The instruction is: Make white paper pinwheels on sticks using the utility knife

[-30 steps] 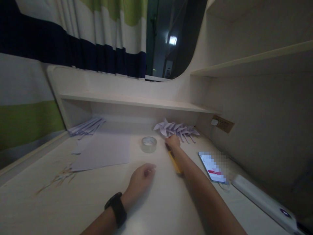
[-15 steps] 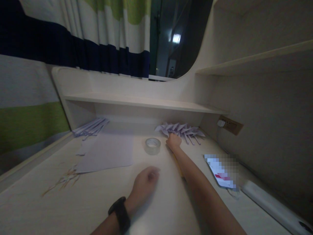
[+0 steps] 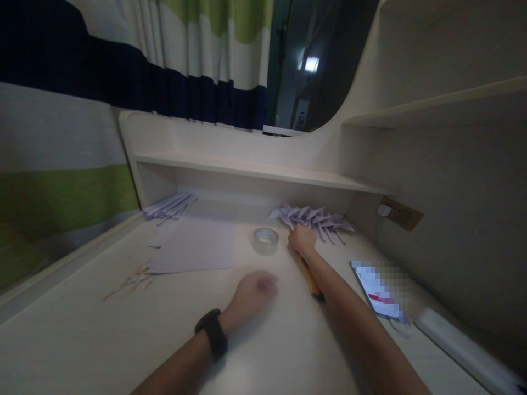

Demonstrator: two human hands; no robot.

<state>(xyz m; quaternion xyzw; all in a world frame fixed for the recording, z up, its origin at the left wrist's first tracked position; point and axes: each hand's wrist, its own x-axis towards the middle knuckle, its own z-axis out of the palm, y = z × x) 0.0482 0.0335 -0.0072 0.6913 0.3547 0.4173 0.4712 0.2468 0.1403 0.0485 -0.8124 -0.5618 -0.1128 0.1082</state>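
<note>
Under the shelf — pale, pointed folded papers (image 3: 313,218).

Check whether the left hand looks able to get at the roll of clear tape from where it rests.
Probably yes: the left hand lies on the desk just short of the tape roll, with only bare desktop between them.

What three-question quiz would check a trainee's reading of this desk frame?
1. True or false: the right hand lies at the near edge of the folded paper pieces.
2. Which thing stands just left of the right hand? A) tape roll B) phone C) flat paper sheet
3. What is on the left hand's wrist?

Key: 1 true; 2 A; 3 a black wristband.
</note>
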